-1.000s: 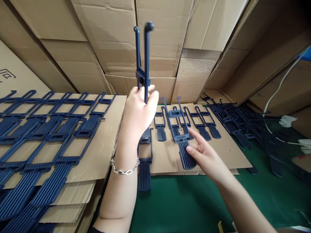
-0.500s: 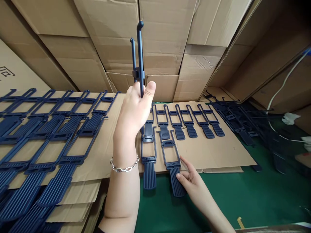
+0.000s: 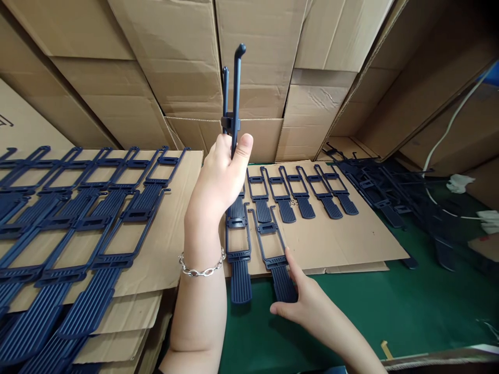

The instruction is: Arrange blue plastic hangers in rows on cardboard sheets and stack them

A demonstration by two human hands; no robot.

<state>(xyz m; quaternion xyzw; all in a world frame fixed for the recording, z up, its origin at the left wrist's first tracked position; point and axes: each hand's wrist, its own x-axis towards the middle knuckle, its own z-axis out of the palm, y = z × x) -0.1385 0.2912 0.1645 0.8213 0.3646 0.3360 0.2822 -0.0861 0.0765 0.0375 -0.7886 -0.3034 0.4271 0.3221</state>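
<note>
We count two ribbed-foot frames (image 3: 240,283) down in front; left hand (image 3: 224,174) clamped on another frame (image 3: 236,98), right hand (image 3: 302,296) spread about the second's foot (image 3: 283,283) — heap (image 3: 391,214) not laid out

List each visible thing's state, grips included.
Raised frame: upright, lower end hidden.
Left grip: closed around it.
Front right frame: lying, plate overhanging the cardboard.
Right grip: spread open at that plate.
Back-row frames: lying side by side.
Left-side frames: lying in overlapping rows.
Far-right dark parts: heaped, overlapping.
Bracelet: worn on left wrist.
</note>
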